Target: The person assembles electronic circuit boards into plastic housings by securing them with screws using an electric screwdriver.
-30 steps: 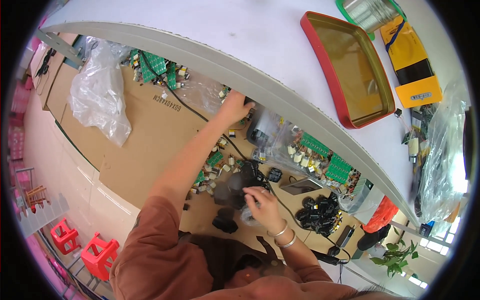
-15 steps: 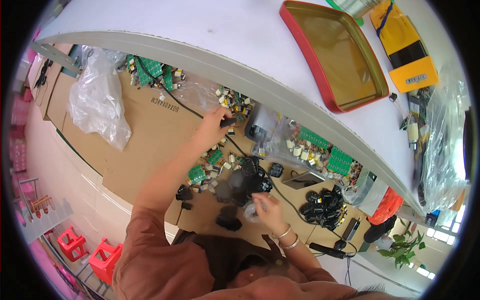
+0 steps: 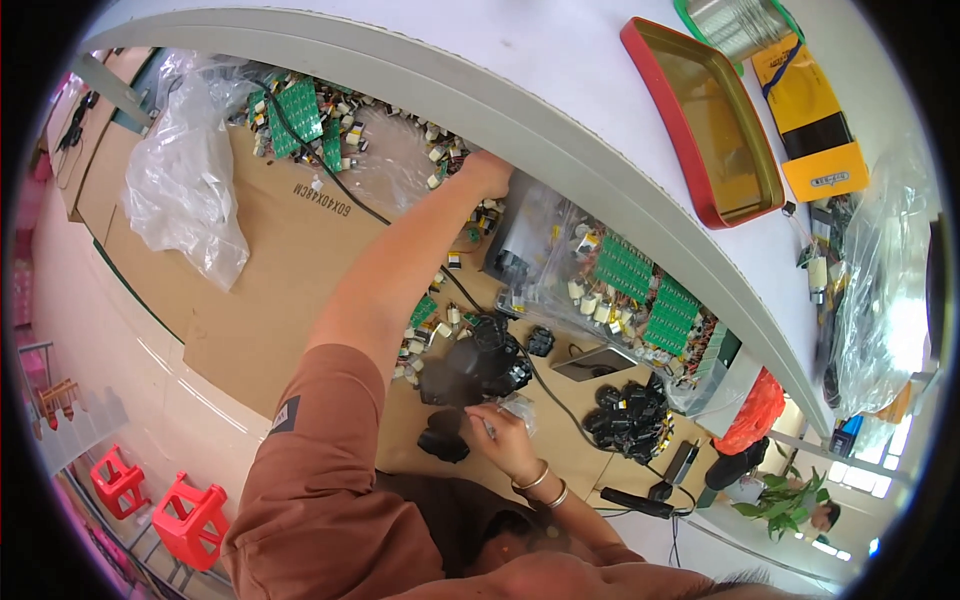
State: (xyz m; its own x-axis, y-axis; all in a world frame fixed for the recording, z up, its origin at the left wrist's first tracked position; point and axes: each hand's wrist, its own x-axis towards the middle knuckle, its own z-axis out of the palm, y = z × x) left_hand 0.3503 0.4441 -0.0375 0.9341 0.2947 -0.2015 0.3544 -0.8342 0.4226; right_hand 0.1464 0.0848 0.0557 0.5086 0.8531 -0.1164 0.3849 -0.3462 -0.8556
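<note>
My left hand (image 3: 488,172) reaches far forward to the edge of the overhead shelf. Its fingers are hidden behind that edge, so whatever they hold does not show. Close by lie small white-and-yellow components (image 3: 440,160) on wires. My right hand (image 3: 507,445), with bangles at the wrist, is near my body, fingers curled and pinched together. What they hold, if anything, I cannot make out. A small clear plastic bag (image 3: 521,408) lies beside these fingers. Left of them is a black plastic part (image 3: 442,437), and beyond sits a pile of black housings (image 3: 490,362).
Over the bench runs a white shelf (image 3: 440,55) with a red-rimmed tin tray (image 3: 640,75). Green circuit boards (image 3: 672,320) fill a clear bag at right, near more black housings (image 3: 630,420). A black cable (image 3: 462,292) crosses the cardboard (image 3: 270,260). Red stools (image 3: 190,520) stand lower left.
My left hand has moved forward and right from the components to the shelf edge; the dark piece it held is out of sight. My right hand has shifted left and slightly nearer my body.
</note>
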